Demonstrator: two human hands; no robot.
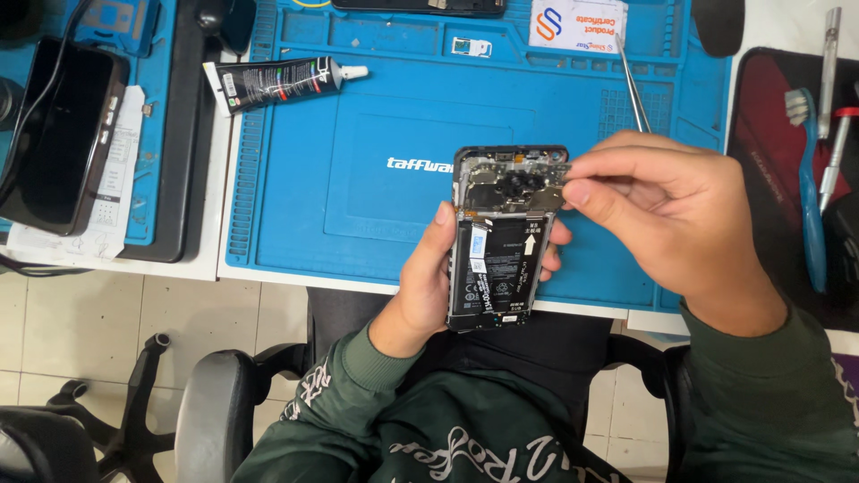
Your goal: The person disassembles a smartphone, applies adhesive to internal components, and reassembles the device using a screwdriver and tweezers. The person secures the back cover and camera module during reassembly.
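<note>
White table carries a blue work mat; tiled floor below. Your left hand cradles the opened phone upright over the mat's near edge, grip closed round its sides. Your right hand pinches tweezers at the phone's top, grip narrow.

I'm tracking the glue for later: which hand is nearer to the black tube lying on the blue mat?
Left. The left hand, holding the opened phone, sits below and right of the black tube; the right hand is farther right.
</note>
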